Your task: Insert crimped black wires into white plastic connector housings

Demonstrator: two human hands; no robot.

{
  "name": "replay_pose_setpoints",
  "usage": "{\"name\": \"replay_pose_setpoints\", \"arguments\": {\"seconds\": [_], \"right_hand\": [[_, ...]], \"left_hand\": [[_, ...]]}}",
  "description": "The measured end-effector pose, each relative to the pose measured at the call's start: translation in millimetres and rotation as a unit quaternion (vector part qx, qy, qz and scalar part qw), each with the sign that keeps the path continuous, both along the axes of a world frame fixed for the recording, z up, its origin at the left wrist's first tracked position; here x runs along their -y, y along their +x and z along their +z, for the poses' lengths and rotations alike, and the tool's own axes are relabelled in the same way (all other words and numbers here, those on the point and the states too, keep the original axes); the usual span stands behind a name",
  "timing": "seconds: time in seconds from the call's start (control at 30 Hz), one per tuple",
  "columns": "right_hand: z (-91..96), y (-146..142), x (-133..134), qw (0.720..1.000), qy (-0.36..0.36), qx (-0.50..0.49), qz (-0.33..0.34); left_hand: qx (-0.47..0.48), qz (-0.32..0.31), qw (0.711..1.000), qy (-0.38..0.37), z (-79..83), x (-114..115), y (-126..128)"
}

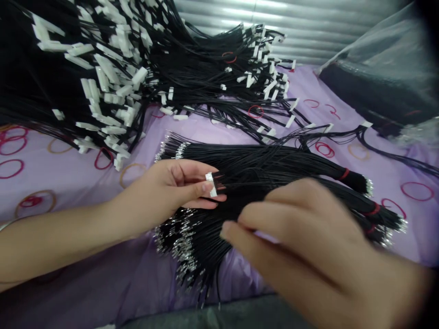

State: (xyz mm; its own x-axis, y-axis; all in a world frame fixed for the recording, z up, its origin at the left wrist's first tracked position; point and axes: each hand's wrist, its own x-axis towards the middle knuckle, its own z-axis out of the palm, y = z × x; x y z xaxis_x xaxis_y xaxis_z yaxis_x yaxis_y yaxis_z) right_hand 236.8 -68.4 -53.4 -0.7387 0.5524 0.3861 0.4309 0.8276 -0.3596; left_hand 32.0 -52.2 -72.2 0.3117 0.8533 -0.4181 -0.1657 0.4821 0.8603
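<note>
Between thumb and fingers, my left hand (pixel 181 185) pinches a small white connector (pixel 211 184) with thin black wires running out of it to the right. Beneath both hands lie bundles of black wires (pixel 247 160) with bare metal terminals (pixel 185 242) at their left ends. My right hand (pixel 291 233), blurred, hovers nearer the camera over the lower bundle. Its thumb and forefinger are pressed together, and whatever they may hold cannot be made out.
Heaps of black cables with white connectors (pixel 106 73) fill the back left and middle. Red rubber bands (pixel 416 191) lie scattered on the purple cloth (pixel 130 269). A clear plastic bag (pixel 380 68) of dark wires stands at the back right, near a ridged metallic surface (pixel 302 27).
</note>
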Motion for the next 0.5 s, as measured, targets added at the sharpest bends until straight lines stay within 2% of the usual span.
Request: {"name": "replay_pose_setpoints", "arguments": {"seconds": [0.1, 0.13, 0.2, 0.27, 0.37, 0.5], "right_hand": [[-13.6, -4.6, 1.5, 0.996, 0.063, 0.035, 0.062], [-18.8, -5.7, -0.4, 0.994, 0.059, 0.043, 0.076], [-25.4, -6.0, -5.5, 0.996, 0.011, 0.024, 0.085], [-24.8, -4.2, -9.6, 0.995, -0.068, -0.019, 0.071], [-14.8, -0.2, -11.8, 0.977, -0.185, -0.086, 0.057], [-3.2, 1.3, -12.9, 0.957, -0.259, -0.117, 0.06]], "left_hand": [[-0.008, -0.002, 1.0, 0.008, -1.0, 0.0, -0.7], [-0.007, -0.006, 1.0, 0.011, -1.5, -0.1, -0.8], [-0.004, -0.008, 1.0, 0.012, -2.6, -0.5, -1.0], [-0.003, -0.003, 1.0, 0.005, -3.0, -0.9, -1.0], [0.002, 0.011, 1.0, -0.004, -1.5, -1.2, -0.9], [0.019, -0.002, 1.0, -0.003, 1.9, -0.7, -0.6]]}}
